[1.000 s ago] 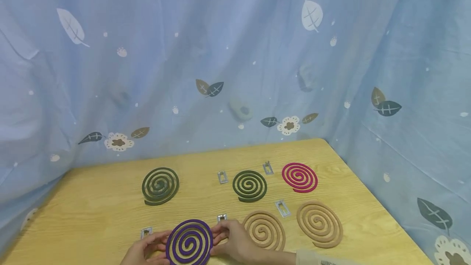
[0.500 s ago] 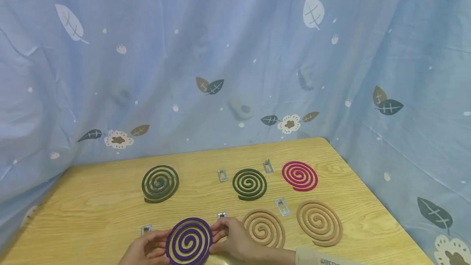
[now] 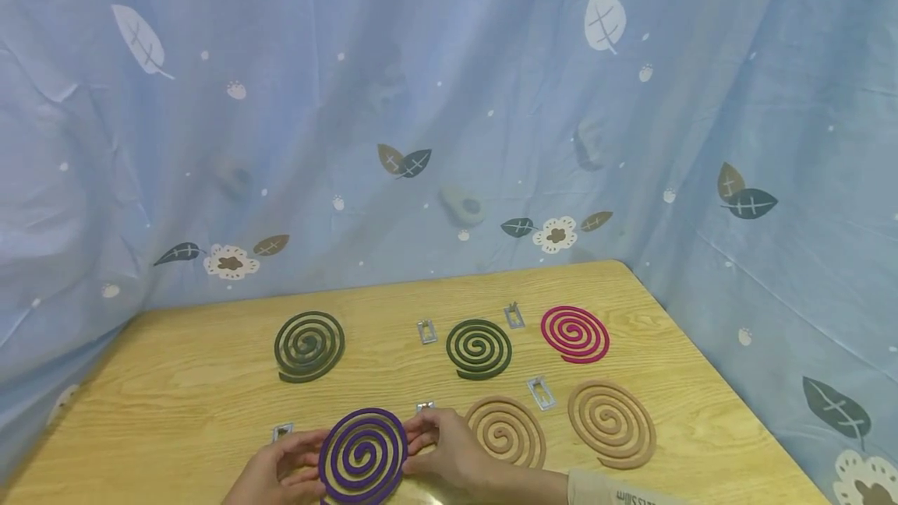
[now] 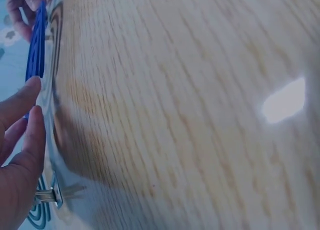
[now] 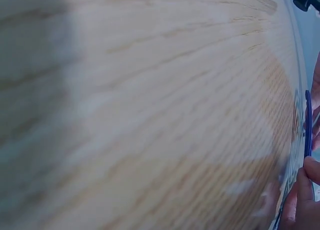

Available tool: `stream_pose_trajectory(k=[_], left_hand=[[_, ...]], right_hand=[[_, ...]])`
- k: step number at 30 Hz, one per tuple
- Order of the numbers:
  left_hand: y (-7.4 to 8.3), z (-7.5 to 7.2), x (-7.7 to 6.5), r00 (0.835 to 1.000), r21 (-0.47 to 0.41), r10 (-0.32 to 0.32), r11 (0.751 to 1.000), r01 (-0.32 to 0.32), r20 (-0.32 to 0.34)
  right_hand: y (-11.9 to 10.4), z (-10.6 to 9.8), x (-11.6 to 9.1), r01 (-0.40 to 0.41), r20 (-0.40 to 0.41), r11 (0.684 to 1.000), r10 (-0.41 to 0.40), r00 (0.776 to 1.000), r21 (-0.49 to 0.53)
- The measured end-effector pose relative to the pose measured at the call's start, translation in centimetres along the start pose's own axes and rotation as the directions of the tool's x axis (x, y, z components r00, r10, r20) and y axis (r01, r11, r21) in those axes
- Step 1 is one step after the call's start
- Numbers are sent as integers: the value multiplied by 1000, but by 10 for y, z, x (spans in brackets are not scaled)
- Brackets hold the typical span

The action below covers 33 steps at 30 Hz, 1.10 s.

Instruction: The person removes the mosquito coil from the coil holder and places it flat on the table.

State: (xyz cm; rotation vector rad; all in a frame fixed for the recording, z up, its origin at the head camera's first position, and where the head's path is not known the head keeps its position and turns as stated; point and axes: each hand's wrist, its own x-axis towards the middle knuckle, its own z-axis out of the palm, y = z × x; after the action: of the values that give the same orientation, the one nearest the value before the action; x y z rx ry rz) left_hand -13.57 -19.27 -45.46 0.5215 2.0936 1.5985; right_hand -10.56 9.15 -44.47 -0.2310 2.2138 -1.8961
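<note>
A purple mosquito coil (image 3: 364, 453) is held up between my two hands near the table's front, its flat spiral face showing in the head view. My left hand (image 3: 277, 470) pinches its left rim, and my right hand (image 3: 452, 450) pinches the right rim. In the left wrist view the coil (image 4: 36, 47) appears nearly edge-on, with thumb and fingers of the left hand (image 4: 22, 155) at its near end. From the right wrist, the coil (image 5: 308, 130) is a thin strip at the frame's edge, and only some fingers of the right hand (image 5: 304, 195) show.
Dark green coils (image 3: 309, 344), a pink coil (image 3: 574, 330) and tan coils (image 3: 606, 414) lie on the wooden table (image 3: 175, 396). Small metal coil stands (image 3: 546, 406) are scattered among them; one stand (image 3: 282, 431) is just behind my left hand. A blue patterned curtain (image 3: 316, 100) surrounds the table.
Both hands keep their hold on the purple coil, which is almost still and slightly higher in the view. The whole head view has shifted a little.
</note>
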Motion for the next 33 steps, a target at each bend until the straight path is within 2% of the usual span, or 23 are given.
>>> stream_pose_trajectory(k=[6, 13, 18, 26, 33], left_hand=[[4, 2, 0, 997, -32, -59, 998, 58, -39], [-1, 3, 0, 1000, -12, -9, 1000, 8, -22], [-2, 3, -1, 1000, 15, 0, 1000, 0, -20], [-1, 1, 0, 1000, 2, 2, 1000, -2, -21], [-5, 0, 1, 999, 30, 42, 999, -42, -6]], right_hand=[[-1, 1, 1, 20, 2, 999, -20, 1000, -34], [-1, -1, -2, 4, 5, 997, -4, 1000, -83], [-3, -2, 0, 28, 21, 998, -27, 999, -56], [-3, -2, 3, 35, 19, 997, -34, 999, -62], [0, 0, 2, 42, 10, 996, -42, 999, -78]])
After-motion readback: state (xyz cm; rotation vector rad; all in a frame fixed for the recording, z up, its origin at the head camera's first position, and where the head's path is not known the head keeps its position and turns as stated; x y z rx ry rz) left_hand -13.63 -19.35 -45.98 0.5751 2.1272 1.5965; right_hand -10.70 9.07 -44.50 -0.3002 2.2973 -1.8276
